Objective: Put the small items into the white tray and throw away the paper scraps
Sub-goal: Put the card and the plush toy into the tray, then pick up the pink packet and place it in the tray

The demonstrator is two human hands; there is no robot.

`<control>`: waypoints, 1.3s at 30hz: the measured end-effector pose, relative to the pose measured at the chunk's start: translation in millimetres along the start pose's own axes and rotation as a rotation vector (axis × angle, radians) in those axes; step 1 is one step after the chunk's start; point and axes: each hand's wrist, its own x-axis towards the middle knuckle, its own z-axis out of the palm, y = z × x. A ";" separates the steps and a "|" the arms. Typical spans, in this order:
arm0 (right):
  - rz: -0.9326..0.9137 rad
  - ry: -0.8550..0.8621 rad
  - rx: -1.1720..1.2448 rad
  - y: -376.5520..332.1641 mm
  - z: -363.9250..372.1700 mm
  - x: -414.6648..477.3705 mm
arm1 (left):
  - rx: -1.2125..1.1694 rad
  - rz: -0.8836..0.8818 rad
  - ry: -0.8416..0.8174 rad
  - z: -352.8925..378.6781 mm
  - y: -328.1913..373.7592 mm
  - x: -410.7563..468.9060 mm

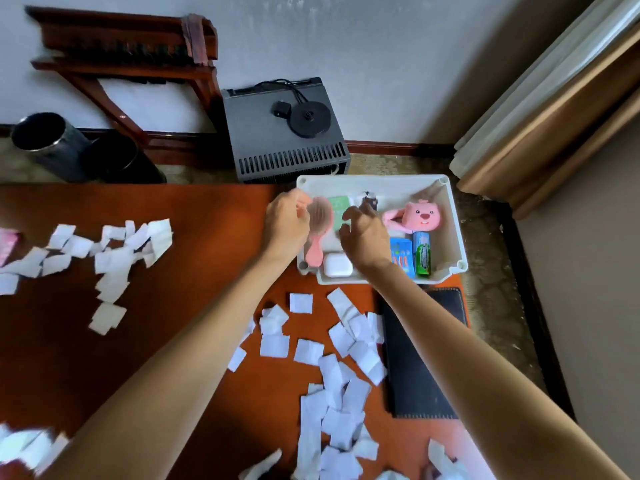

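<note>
In the head view, both hands are working over the white rectangular plastic tray (446, 230), which is sitting at the far right corner of the red-brown wooden bench (207, 237). The left hand (287, 225) is hanging at the tray's left rim with its fingers curled beside the head of the pink plastic hairbrush (314, 252). Blur is hiding whether it is pinching the brush or merely touching it. The right hand (363, 235) is hovering over the tray's middle, fingers bent and spread wide, with nothing showing in them. Inside the tray are also lying a white rounded earbud case (337, 265), a pink plush toy (420, 214), a blue carton (403, 255), a green cylinder (423, 255), a pale green card (339, 206) and a small dark item (369, 201). The sorting step seems to be wrapping up, while the white paper scraps (273, 345) are lying strewn across the bench, near the tray's front edge and well off to its left. The next move is probably calling for the hands to leave the tray, gather the scraps in bunches and carry them to a bin, perhaps the dark cylindrical bin (41, 143) standing on the floor far left of the tray.
</note>
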 end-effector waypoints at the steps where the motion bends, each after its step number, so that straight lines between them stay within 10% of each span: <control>1: -0.022 0.019 -0.001 -8.0 -0.9 -14.0 | -0.002 0.005 0.004 -6.1 -5.2 -11.2; 17: -0.049 -0.354 -0.018 -77.9 97.5 -255.2 | 0.139 -0.207 -0.249 -69.8 -165.1 -233.2; 39: -0.375 -0.607 -0.191 -292.1 155.9 -226.6 | 0.354 -0.551 0.068 -240.3 -302.3 -257.5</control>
